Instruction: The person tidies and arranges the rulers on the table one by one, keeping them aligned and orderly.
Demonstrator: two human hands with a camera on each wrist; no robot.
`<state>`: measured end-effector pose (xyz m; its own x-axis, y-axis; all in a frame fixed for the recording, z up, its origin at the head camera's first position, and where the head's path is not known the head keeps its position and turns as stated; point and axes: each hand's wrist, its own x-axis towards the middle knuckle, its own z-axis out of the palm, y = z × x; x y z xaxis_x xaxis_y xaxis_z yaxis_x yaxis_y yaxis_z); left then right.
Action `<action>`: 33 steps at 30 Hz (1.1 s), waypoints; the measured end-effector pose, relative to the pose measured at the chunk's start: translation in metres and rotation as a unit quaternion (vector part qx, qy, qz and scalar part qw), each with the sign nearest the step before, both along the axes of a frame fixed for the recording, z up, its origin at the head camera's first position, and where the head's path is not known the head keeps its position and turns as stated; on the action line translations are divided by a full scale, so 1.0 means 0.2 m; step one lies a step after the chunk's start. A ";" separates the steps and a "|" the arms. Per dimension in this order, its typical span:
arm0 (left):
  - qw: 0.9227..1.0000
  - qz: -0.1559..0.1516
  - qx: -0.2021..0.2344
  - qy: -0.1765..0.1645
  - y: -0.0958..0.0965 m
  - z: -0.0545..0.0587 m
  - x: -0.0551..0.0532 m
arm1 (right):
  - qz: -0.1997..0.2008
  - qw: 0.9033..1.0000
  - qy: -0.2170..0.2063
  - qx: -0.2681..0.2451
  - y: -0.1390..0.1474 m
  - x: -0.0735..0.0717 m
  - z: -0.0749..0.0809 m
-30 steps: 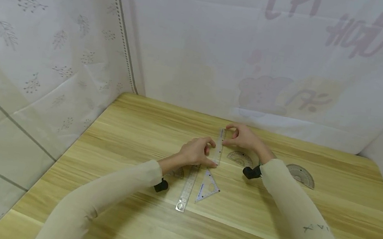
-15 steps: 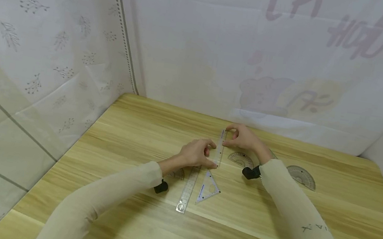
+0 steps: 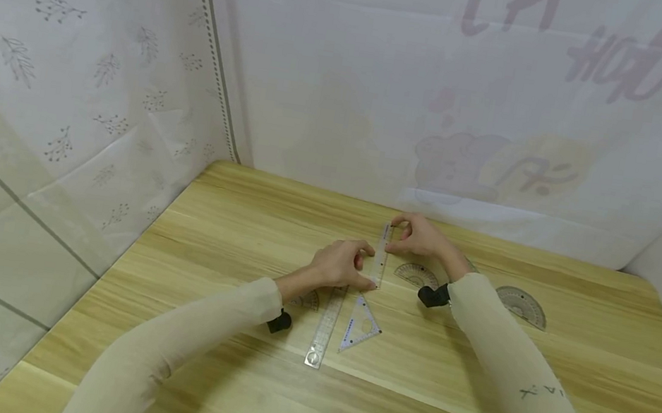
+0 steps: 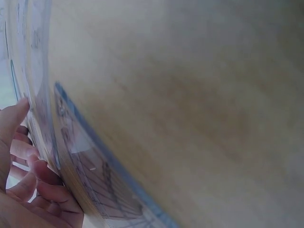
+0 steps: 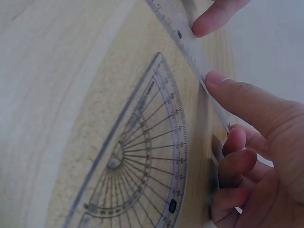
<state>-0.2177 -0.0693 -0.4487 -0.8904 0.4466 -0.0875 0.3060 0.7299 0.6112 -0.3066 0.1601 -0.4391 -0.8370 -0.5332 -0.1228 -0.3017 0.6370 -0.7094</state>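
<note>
A short clear ruler (image 3: 382, 253) lies lengthwise between my two hands in the head view. My left hand (image 3: 338, 262) holds its near part, index finger at the left edge and thumb by the near end. My right hand (image 3: 421, 237) grips the far part; in the right wrist view its thumb (image 5: 237, 95) touches the ruler (image 5: 185, 47) edge and a curled finger meets the end. A half-round protractor (image 3: 417, 274) lies below the right hand. Under the left wrist, another protractor (image 3: 308, 299) is partly covered. A longer clear ruler (image 3: 323, 330) and a set square (image 3: 361, 325) lie nearer.
A larger protractor (image 3: 521, 306) lies right of the right forearm, partly hidden by the sleeve. The wooden table (image 3: 251, 394) meets a white patterned curtain (image 3: 322, 91) at the back and left. Black wrist cameras hang under both cuffs.
</note>
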 end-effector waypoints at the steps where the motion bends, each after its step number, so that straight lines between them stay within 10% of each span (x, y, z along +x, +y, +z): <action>1: 1.000 -0.001 0.000 -0.002 0.00 0.00 0.00 | 0.002 1.000 -0.001 -0.001 0.00 0.00 0.00; 33: 0.998 0.002 0.032 -0.052 0.01 0.02 -0.03 | -0.019 0.994 -0.012 -0.104 0.04 0.00 0.00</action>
<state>-0.2235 -0.0668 -0.4441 -0.8794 0.4515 -0.1512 0.2364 0.6896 0.6845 -0.3069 0.1687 -0.4391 -0.8554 -0.5168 -0.0346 -0.2606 0.4872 -0.8335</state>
